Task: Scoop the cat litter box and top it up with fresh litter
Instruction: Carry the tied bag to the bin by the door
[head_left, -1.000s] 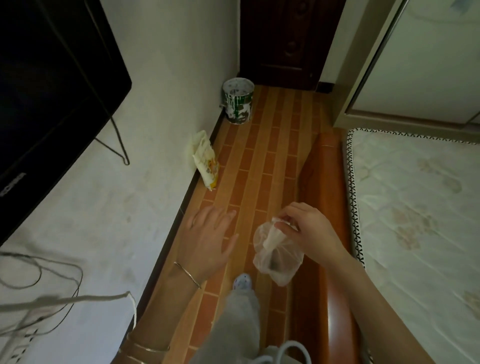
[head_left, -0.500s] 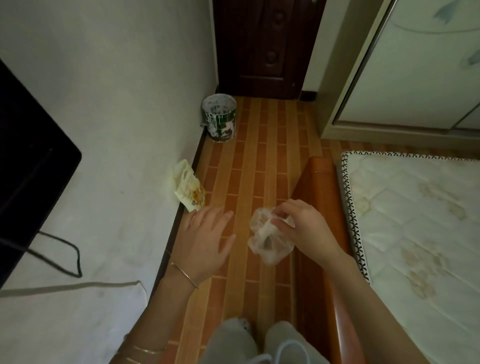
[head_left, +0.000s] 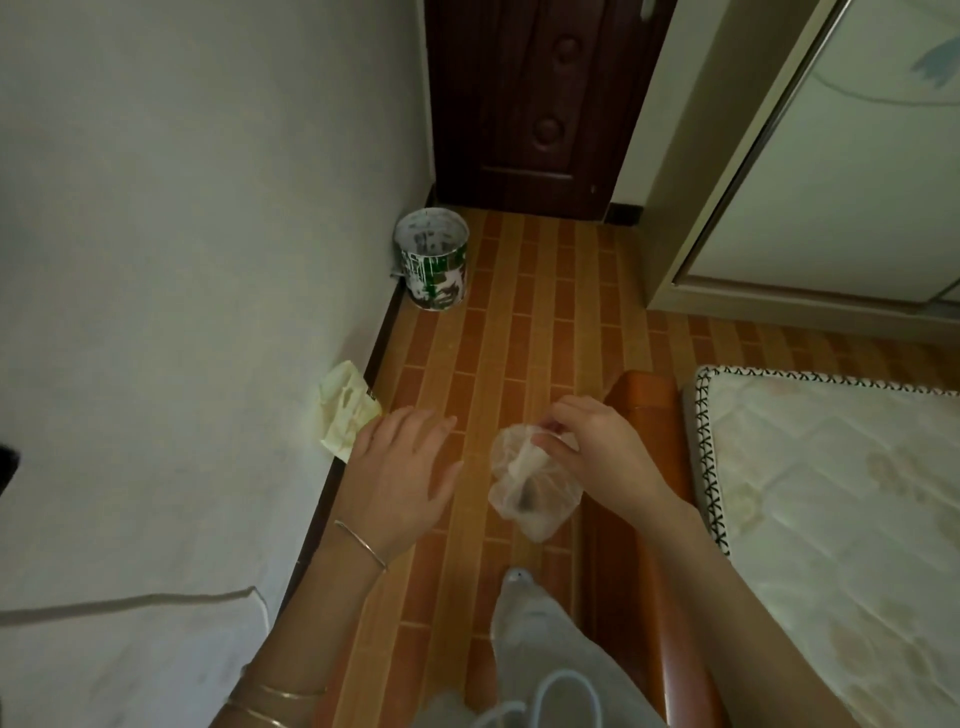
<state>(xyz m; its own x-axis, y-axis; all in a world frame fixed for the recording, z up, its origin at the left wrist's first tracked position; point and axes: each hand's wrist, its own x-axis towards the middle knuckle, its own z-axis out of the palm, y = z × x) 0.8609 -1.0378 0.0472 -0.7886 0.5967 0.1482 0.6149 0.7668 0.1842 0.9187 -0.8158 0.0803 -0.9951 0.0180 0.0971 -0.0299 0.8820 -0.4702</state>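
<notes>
bagged waste, heading for the bin

my right hand (head_left: 597, 457) pinches the gathered neck of the small clear bag (head_left: 543, 496), low centre of the frame, with something dark at its bottom. my left hand (head_left: 400, 478) hovers beside it, fingers straight and spread, holding nothing. i judge this to be the disposal step. the patterned bin (head_left: 431, 265) stands by the dark door (head_left: 535, 104), upper centre. next i need to carry the bag there and drop it in. the litter box is not in view.

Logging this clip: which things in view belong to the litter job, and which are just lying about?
Job: plastic bag, pinched at its neck by the right hand; left hand, open; probably the bin beside the door.
Lying about: yellow packet; mattress.
</notes>
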